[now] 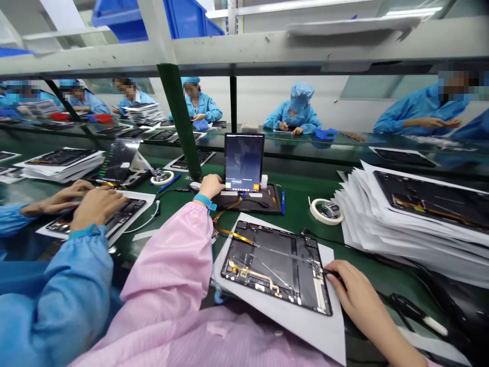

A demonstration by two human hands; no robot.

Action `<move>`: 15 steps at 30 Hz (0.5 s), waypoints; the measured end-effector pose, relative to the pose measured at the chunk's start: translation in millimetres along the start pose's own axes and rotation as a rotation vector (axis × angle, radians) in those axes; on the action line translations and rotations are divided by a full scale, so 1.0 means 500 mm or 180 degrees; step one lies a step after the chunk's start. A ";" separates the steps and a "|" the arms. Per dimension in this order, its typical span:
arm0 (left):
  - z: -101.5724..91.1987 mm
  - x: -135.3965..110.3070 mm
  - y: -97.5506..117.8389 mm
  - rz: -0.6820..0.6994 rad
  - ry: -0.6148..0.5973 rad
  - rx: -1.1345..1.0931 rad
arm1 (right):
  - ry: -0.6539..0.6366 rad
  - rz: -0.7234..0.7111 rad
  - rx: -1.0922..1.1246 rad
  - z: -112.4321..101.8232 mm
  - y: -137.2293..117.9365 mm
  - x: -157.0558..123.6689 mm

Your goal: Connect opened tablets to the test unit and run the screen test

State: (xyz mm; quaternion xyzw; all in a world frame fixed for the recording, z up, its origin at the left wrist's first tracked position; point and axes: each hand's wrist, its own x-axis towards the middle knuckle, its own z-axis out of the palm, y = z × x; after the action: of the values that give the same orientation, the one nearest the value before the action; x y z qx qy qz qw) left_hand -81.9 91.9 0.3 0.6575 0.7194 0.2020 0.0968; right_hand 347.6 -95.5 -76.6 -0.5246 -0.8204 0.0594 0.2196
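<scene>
An opened tablet (275,265), its inner parts and gold flex cables exposed, lies on white paper (321,336) before me. At its right edge my right hand (349,285) is closed, pinching a black cable plug (329,272) against the tablet's side. My left hand (211,187), with a blue wrist strap (205,202), reaches forward to the lower left edge of an upright lit screen (244,160). Its fingers are curled; what they grip is hidden. A gold ribbon cable (237,235) runs from the opened tablet toward the black stand (273,201) under the screen.
On the right stand a tall stack of papers (367,219) with tablet shells, a tape roll (326,211) and a black-and-white tool (418,313). A co-worker's hands (97,206) work at my left. A green post (179,117) and shelf beam (244,56) cross ahead.
</scene>
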 end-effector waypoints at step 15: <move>0.065 -0.088 0.077 0.0650 0.0800 0.0428 | 0.0076 0.0019 -0.0011 0.011 0.021 -0.004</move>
State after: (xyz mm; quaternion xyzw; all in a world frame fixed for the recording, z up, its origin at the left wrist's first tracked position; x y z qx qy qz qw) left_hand -28.8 55.9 -18.5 0.7018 0.6671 0.2429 -0.0591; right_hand 355.1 -91.8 -85.4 -0.5281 -0.8163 0.0524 0.2283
